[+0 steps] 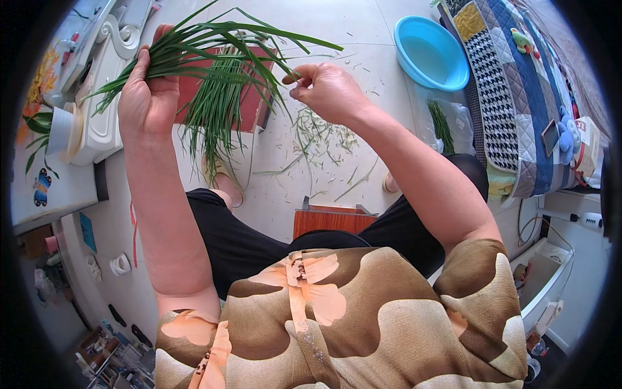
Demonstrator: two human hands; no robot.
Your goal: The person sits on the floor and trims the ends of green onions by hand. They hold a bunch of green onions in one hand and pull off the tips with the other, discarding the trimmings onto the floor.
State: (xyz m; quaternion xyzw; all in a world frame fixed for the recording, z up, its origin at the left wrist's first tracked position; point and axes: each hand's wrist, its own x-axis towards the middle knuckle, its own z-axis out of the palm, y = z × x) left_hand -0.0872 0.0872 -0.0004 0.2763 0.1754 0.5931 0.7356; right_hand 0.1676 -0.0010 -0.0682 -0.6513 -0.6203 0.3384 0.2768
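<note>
My left hand grips a bunch of long green garlic chives, raised on the left with the leaf ends fanning right. At those ends, my right hand has thumb and forefinger pinched on a leaf tip; the exact contact is small and partly hidden by the fingers. Below the raised bunch, a second pile of chives is draped over a red box-like stand, its leaves hanging over the near edge. Scattered chive trimmings litter the pale tiled floor beneath my right hand.
A blue plastic basin stands on the right, beside a quilt-covered bed. Nearer lies a clear plastic bag with more chives in it. A reddish wooden stool shows between my legs. White furniture lines the left.
</note>
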